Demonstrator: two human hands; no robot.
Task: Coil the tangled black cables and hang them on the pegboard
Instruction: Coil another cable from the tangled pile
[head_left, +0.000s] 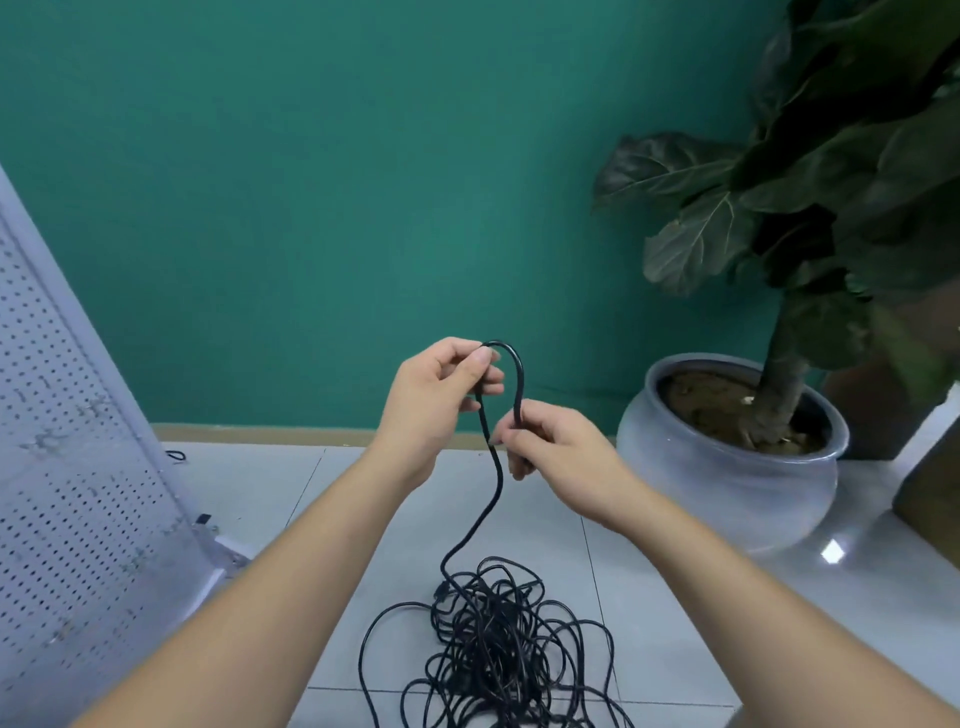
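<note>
Both your hands are holding a black cable (500, 483) bent into a loop: your left hand (434, 397) is pinching one leg between thumb and curled fingers, your right hand (553, 449) is gripping the other leg. Its rest is trailing down into the tangled heap (498, 644) lying on the tiled floor (660, 613), with the pegboard (78, 467) standing at your left

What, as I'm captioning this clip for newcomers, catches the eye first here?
At centre, the left hand and right hand each pinch one side of a raised loop of black cable. Its strand drops to a tangled heap on the tiled floor near the bottom edge. A white pegboard stands at far left, and a potted plant at right.
</note>
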